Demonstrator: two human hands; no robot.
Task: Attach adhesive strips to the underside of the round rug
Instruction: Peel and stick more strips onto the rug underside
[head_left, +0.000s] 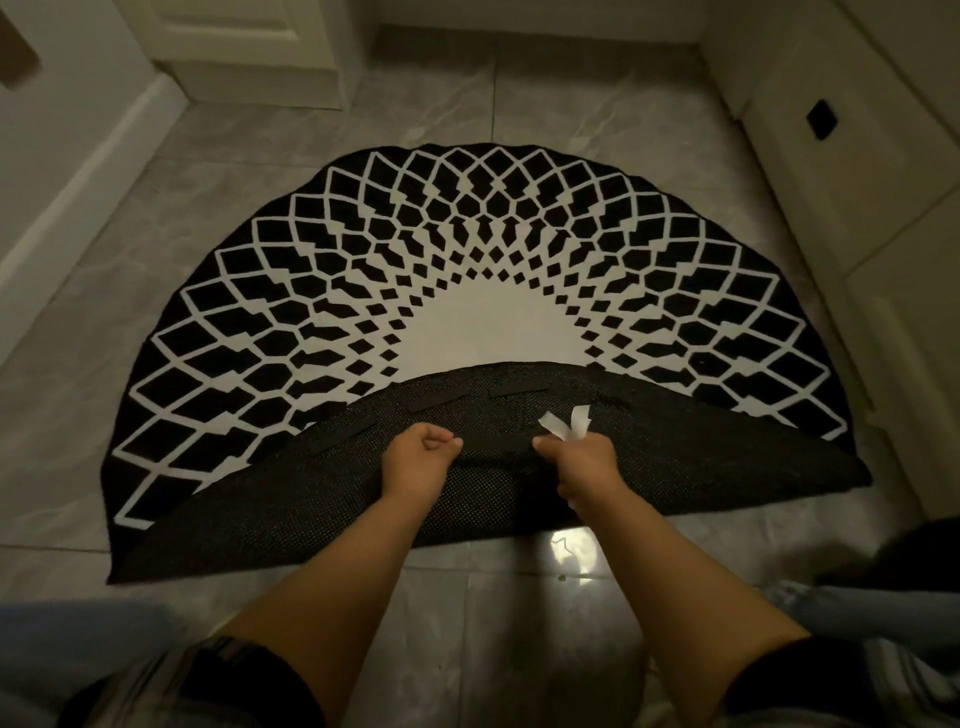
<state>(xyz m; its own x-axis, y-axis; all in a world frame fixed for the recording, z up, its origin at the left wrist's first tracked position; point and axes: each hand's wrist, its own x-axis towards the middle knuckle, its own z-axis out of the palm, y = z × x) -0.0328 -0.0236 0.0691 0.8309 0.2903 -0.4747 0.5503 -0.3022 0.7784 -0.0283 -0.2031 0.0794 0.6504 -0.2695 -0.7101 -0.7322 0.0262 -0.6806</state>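
A round black-and-white rug (467, 249) lies on the tiled floor with its near half folded over, so the dark woven underside (701, 457) faces up. Three black adhesive strips (436, 401) sit along the folded edge. A fourth black strip (496, 446) lies between my hands. My left hand (418, 457) pinches its left end with curled fingers. My right hand (584, 460) holds its right end and also grips white backing papers (566, 423) that stick up from the fist.
White baseboard and a door frame (93, 171) line the left side. A white cabinet with a dark square handle (822, 118) runs along the right. Grey marble tile (561, 613) lies between the rug and my knees.
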